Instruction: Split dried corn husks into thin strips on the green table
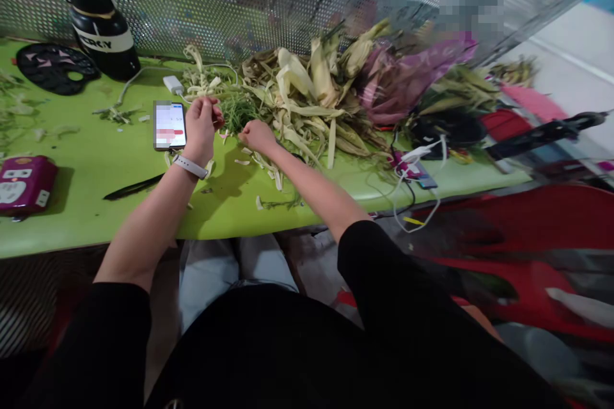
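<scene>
My left hand (201, 128), with a white band at the wrist, is raised above the green table (86, 211), fingers pinched on a thin pale strand that runs up from a bunch of fine green stems (238, 112). My right hand (258, 135) rests closed on the table at the near edge of that bunch, gripping its stems. A large heap of dry corn husks (311, 96) lies right behind both hands.
A lit phone (169, 125) on a white charger cable lies left of my left hand. A black knife (134, 187), a maroon case (25, 183), a black jug (103, 29) and a dark disc (56, 68) sit further left. Purple bag (412, 77), cables and red chairs (518, 255) are right.
</scene>
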`<state>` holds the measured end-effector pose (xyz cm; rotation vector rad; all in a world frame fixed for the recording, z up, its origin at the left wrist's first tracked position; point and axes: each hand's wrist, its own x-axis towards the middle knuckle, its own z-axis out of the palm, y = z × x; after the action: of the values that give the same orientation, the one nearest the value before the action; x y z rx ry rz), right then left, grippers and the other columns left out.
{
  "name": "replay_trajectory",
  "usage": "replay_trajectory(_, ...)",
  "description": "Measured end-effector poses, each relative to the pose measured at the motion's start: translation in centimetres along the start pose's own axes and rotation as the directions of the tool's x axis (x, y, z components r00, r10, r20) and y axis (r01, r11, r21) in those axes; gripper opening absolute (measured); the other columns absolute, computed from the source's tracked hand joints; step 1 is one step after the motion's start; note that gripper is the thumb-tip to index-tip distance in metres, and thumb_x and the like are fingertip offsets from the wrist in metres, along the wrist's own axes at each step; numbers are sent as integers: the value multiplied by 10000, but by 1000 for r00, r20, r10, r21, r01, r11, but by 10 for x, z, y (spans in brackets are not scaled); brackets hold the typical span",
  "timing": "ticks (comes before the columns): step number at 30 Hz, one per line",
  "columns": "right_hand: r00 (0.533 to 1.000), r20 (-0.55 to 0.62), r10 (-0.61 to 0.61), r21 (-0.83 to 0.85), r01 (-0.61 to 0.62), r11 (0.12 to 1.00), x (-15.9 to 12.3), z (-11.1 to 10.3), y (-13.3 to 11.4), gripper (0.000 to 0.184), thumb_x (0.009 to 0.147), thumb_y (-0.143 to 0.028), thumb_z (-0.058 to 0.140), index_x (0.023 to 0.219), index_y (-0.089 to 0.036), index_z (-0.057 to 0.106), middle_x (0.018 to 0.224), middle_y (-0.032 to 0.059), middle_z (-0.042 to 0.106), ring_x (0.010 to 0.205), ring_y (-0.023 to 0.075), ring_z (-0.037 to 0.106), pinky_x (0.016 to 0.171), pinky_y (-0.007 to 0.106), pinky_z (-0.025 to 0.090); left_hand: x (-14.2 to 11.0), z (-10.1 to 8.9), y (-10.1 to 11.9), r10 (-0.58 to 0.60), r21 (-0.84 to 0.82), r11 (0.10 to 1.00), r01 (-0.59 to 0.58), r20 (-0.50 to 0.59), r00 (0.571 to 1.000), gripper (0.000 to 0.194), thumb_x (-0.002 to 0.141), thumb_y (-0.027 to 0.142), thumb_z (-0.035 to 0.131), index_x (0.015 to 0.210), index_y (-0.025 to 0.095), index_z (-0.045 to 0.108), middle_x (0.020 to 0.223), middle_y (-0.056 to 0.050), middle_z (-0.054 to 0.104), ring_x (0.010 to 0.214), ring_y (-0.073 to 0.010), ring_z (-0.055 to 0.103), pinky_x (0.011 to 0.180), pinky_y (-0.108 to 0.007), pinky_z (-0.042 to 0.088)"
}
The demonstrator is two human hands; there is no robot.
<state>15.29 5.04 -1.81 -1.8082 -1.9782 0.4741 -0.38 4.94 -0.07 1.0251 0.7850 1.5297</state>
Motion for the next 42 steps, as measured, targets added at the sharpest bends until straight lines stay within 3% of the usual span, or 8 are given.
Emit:
replay_trajectory(8,992,-27,123,384,-103,918,2,-48,4,226,799,-226,584,590,-208,502,478,-51,372,478,103,324,491,260,342,-7,3,8,-153,-9,988,154,39,987,202,969,270,535,783,193,542,681,-3,604,602,-86,582,601,-191,485)
replay_trajectory(16,998,-29,-52,413,59,909,-29,-44,-20,139,771,-179,594,642,-174,542,567,-38,480,556,100,396,569,249,352,-22,7,20,-529,79,845,529,269,805,183,929,141,538,754,157,589,742,-36,689,775,-120,673,767,-266,538)
replay_trajectory(21,988,1,-157,287,150,946,-53,-27,-16,123,781,-240,609,713,-139,593,641,-33,555,613,98,455,611,236,342,-16,2,26,-540,61,839,541,224,811,204,954,133,507,776,144,606,739,-7,651,741,-108,627,833,-312,519)
replay_trajectory(25,994,-107,-13,172,31,985,-48,-35,7,281,870,-391,570,761,-136,621,669,-5,595,626,121,502,618,245,348,-11,-2,28,-471,69,882,466,158,868,225,965,111,488,766,135,591,764,-18,653,748,-107,606,813,-294,491)
replay_trajectory(29,989,-141,54,31,-50,998,-27,-27,18,337,852,-482,607,859,-149,657,792,40,668,734,168,576,669,262,386,-10,-2,20,-485,137,873,468,160,860,253,962,117,479,741,133,601,764,-28,656,750,-108,619,797,-282,489)
replay_trajectory(33,990,-135,41,-6,-42,999,-17,-6,8,211,859,-358,597,884,-166,679,864,61,703,805,192,616,721,271,417,-14,-1,7,-486,272,856,439,139,863,252,930,123,519,694,150,606,769,-41,671,753,-109,627,750,-256,482)
replay_trajectory(38,991,-113,-70,78,79,994,-32,0,-1,144,842,-267,579,849,-158,672,788,34,687,743,166,603,721,265,422,-18,0,-5,-508,251,853,458,191,840,187,890,122,591,707,150,619,796,-44,667,757,-109,624,719,-238,470)
replay_trajectory(42,996,-86,-33,385,64,921,-34,-1,-1,142,816,-283,606,728,-172,608,680,-1,614,675,144,567,688,258,429,-16,0,-4,-457,237,877,418,136,879,233,912,101,549,695,141,624,776,-44,656,739,-94,605,751,-228,479)
